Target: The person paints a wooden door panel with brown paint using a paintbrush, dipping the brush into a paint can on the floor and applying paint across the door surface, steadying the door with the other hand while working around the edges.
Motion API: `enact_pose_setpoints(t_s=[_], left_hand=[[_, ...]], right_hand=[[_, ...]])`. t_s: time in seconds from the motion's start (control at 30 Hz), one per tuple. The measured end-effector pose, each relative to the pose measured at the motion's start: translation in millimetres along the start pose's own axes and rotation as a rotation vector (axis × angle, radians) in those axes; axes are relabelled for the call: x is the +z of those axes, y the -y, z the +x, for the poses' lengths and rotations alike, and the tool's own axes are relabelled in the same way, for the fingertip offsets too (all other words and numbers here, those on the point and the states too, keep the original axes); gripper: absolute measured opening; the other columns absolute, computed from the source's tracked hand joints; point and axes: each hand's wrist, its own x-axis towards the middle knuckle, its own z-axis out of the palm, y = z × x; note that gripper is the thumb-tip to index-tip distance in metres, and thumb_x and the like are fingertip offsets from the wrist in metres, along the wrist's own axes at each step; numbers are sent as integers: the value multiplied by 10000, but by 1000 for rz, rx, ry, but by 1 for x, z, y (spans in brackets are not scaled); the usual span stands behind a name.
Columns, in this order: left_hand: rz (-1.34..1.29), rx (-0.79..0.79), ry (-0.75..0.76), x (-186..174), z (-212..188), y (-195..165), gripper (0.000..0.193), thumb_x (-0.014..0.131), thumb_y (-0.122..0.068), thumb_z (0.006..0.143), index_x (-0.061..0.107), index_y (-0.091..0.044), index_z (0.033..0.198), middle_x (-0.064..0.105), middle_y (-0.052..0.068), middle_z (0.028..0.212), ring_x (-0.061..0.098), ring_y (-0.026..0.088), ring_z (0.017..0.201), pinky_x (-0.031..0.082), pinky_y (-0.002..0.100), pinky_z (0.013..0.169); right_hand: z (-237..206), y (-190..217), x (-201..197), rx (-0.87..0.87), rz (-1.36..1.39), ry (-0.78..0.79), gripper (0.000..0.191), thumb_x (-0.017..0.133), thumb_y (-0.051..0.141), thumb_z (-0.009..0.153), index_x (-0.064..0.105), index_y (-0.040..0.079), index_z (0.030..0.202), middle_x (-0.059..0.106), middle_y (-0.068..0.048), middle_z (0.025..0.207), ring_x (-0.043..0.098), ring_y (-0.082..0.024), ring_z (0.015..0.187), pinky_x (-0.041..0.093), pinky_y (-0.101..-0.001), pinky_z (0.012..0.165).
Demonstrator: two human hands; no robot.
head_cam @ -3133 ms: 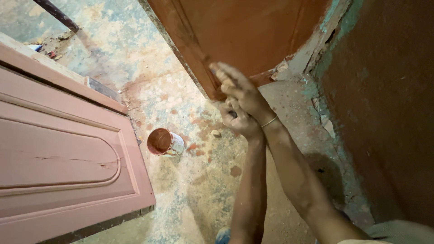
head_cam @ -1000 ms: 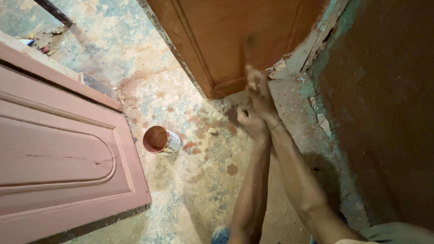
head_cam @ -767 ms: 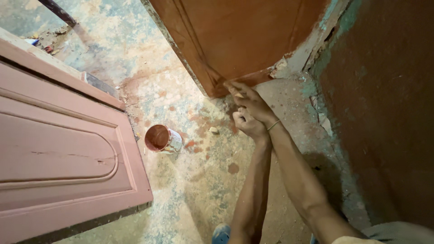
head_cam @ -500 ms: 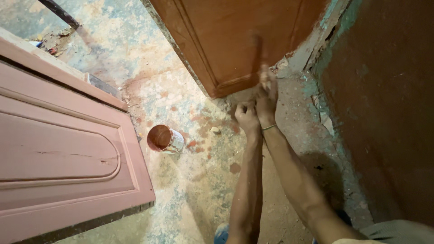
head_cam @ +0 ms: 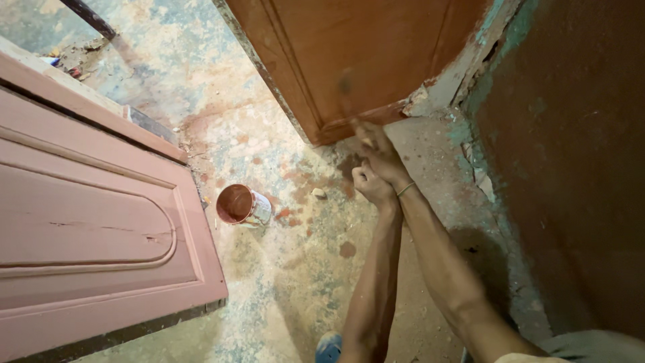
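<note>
From the head camera, looking straight down, both forearms reach forward to the bottom edge of a reddish-brown panelled wooden door that stands upright at the far side of the floor. The left hand is curled into a loose fist, knuckles up, just below the door's lower corner; whether it grips anything cannot be told. The right hand lies against it on the far side, fingers stretched toward the door's bottom rail and touching or nearly touching it. A thin band circles the right wrist. A dark blurred streak rises from the fingers over the door's face — too smeared to say what it is, or how the fingers pinch it.

The bare concrete floor is mottled grey-green and blotched with red-brown spots, thickest just beside the hands. A small round metal can with red-brown paint inside stands on the floor to the left of the hands, apart from them and close to the corner of a second door — a pale pink panelled wooden door lying flat along the floor's left edge. A dark red-brown wall fills the right side, with chipped turquoise plaster at its foot.
</note>
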Motion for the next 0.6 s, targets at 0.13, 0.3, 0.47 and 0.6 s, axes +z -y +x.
enact_pose_setpoints(t_s=[0.13,0.3,0.47,0.6], left_hand=[[-97,-73,-37,-5,0,12,308,520,-166,1018,410,-49,754,502,2,744,483,131,711,453,324,655],[147,-5,145,-13,25,14,305,587,-156,1016,492,5,775,521,50,762,483,152,742,460,333,680],[66,-143,280,-8,28,4,178,606,-117,944,697,33,969,726,100,931,653,172,863,525,316,804],[236,-96,287,1,15,-4,228,603,-144,940,716,44,1001,729,151,911,661,218,834,514,341,786]], right_hand=[[-1,-8,6,18,302,260,550,646,228,1020,462,67,1512,516,-107,1542,478,-211,1420,415,-321,1150],[-3,-14,10,337,258,-367,490,592,246,1010,514,49,1452,609,-71,1307,533,-203,996,481,-340,829],[-6,-15,5,110,343,-717,518,577,292,1065,405,51,1490,560,-88,1324,537,-156,1018,504,-285,825],[-6,-12,-1,79,151,-682,527,485,274,1085,358,66,1553,498,-84,1428,575,-141,1037,534,-253,837]])
